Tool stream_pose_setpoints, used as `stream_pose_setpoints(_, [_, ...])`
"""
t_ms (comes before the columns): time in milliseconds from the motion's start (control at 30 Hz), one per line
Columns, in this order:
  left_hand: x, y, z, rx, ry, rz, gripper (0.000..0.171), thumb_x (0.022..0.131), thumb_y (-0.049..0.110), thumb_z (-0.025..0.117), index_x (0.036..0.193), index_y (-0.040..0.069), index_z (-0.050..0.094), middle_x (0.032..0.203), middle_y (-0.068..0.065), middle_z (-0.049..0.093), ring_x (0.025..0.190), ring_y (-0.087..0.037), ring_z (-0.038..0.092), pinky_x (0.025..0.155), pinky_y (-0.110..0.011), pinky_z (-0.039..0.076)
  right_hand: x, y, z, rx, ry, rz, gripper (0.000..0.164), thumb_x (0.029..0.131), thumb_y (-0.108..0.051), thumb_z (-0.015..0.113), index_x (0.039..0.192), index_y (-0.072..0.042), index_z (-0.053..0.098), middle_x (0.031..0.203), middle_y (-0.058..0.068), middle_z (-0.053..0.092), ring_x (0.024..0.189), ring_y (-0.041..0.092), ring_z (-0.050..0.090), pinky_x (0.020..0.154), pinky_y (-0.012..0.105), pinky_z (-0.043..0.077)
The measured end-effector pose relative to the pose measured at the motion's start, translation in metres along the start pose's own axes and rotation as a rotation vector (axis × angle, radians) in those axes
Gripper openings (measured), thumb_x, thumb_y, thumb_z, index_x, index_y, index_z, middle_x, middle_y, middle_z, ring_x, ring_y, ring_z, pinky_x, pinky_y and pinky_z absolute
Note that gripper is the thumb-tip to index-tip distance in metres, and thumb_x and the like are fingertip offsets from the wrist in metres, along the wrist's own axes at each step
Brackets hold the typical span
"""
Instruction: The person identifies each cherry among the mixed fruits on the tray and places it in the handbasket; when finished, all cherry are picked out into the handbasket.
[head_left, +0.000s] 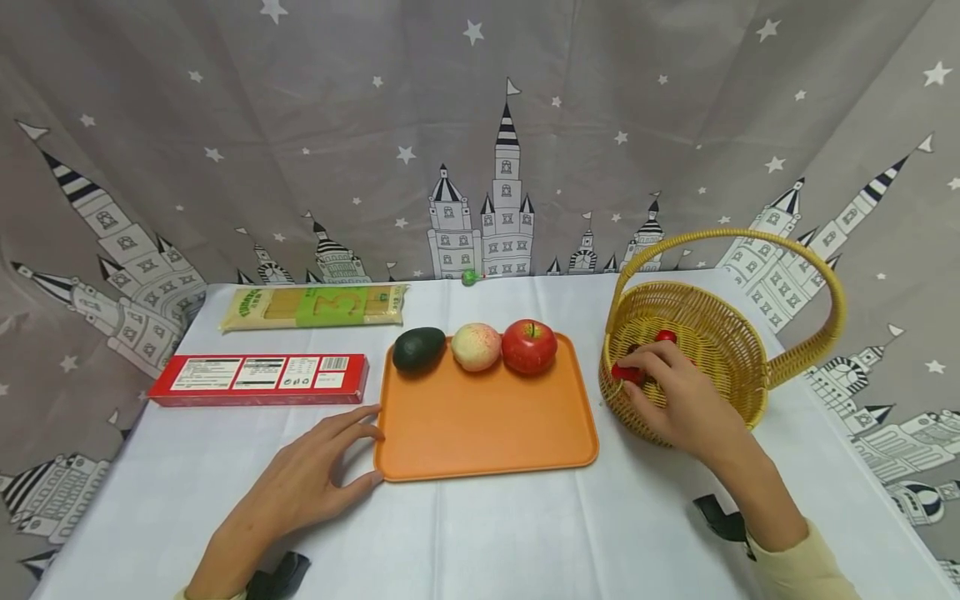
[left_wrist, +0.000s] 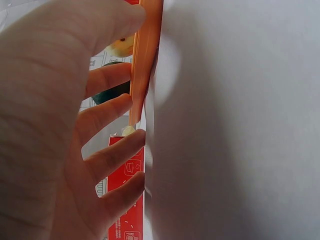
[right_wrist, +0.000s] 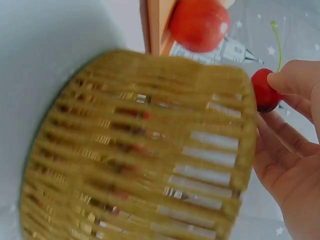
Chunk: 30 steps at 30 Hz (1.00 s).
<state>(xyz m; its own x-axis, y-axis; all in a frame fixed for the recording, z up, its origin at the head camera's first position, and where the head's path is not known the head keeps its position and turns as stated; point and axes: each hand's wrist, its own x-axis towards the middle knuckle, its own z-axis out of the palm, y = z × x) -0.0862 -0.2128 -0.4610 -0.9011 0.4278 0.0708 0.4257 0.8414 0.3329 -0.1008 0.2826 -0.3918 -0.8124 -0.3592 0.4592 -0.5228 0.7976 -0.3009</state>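
Observation:
Between the thumb and fingers of my right hand is a red cherry with a green stem, pinched at the near-left rim of a wicker basket. More small red fruits lie inside the basket, partly hidden by its weave in the right wrist view. My left hand rests at the left edge of an orange tray, fingers spread, with fingertips at its rim. Along the tray's far side sit a dark green avocado, a pale peach and a red apple.
Left of the tray lies a red box with white labels. Behind it is a packet of dried noodles. A small round green object sits at the table's back edge. The basket's tall handle arches over its opening.

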Motion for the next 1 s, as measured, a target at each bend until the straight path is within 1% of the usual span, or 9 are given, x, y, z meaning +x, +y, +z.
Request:
stream_pose_setpoints(133, [0.000,0.000,0.000,0.000,0.004,-0.001,0.048,0.085,0.050,0.088,0.126,0.031,0.071,0.159,-0.002,0.057,0.144,-0.032,0.055,0.111,-0.064,0.051,-0.004,0.009,-0.005,-0.013,0.037,-0.012,0.038,0.084,0.001,0.085,0.118,-0.010,0.072,0.115,0.008,0.066,0.097,0.023,0.068,0.076,0.047,0.066])
stream_pose_setpoints(200, [0.000,0.000,0.001,-0.002,0.003,-0.002,0.048,0.085,0.051,0.088,0.126,0.031,0.071,0.159,-0.001,0.057,0.144,-0.032,0.055,0.111,-0.064,0.051,-0.006,0.013,-0.008,-0.022,0.039,0.009,0.039,0.084,0.002,0.085,0.119,-0.009,0.072,0.115,0.010,0.066,0.096,0.025,0.068,0.074,0.047,0.067])
stream_pose_setpoints(367, [0.000,0.000,0.000,-0.001,0.001,-0.003,0.047,0.085,0.051,0.088,0.125,0.032,0.071,0.159,-0.001,0.057,0.144,-0.032,0.055,0.111,-0.064,0.051,-0.012,0.023,-0.011,-0.040,0.023,0.074,0.038,0.085,0.001,0.085,0.119,-0.009,0.071,0.115,0.010,0.065,0.094,0.028,0.067,0.073,0.050,0.067])
stream_pose_setpoints(633, [0.000,0.001,-0.001,0.005,0.003,-0.002,0.047,0.085,0.050,0.088,0.125,0.032,0.071,0.159,-0.001,0.056,0.144,-0.031,0.055,0.112,-0.063,0.051,-0.019,0.044,-0.007,-0.045,0.011,0.095,0.037,0.084,0.003,0.086,0.116,-0.007,0.071,0.111,0.010,0.065,0.088,0.027,0.065,0.069,0.049,0.065])
stream_pose_setpoints(767, [-0.001,0.000,-0.001,0.009,0.005,0.000,0.048,0.085,0.051,0.088,0.126,0.032,0.071,0.159,-0.001,0.056,0.144,-0.031,0.055,0.111,-0.063,0.051,-0.020,0.050,-0.007,-0.045,-0.034,0.120,0.037,0.084,0.002,0.086,0.116,-0.008,0.072,0.110,0.009,0.065,0.090,0.025,0.066,0.072,0.049,0.065])
stream_pose_setpoints(900, [-0.001,0.000,-0.001,0.005,0.008,0.002,0.048,0.085,0.051,0.088,0.126,0.032,0.071,0.160,-0.001,0.056,0.144,-0.031,0.055,0.112,-0.063,0.051,-0.021,0.053,-0.008,-0.013,-0.110,0.165,0.036,0.086,0.002,0.086,0.117,-0.009,0.072,0.111,0.010,0.065,0.093,0.026,0.068,0.077,0.049,0.065])
stream_pose_setpoints(1000, [-0.001,0.000,0.000,0.003,0.009,0.003,0.047,0.085,0.051,0.088,0.126,0.032,0.071,0.160,-0.001,0.056,0.144,-0.031,0.055,0.112,-0.063,0.051,-0.021,0.055,-0.008,0.015,-0.149,0.180,0.035,0.086,0.000,0.086,0.117,-0.009,0.072,0.111,0.010,0.065,0.093,0.026,0.069,0.077,0.048,0.065])
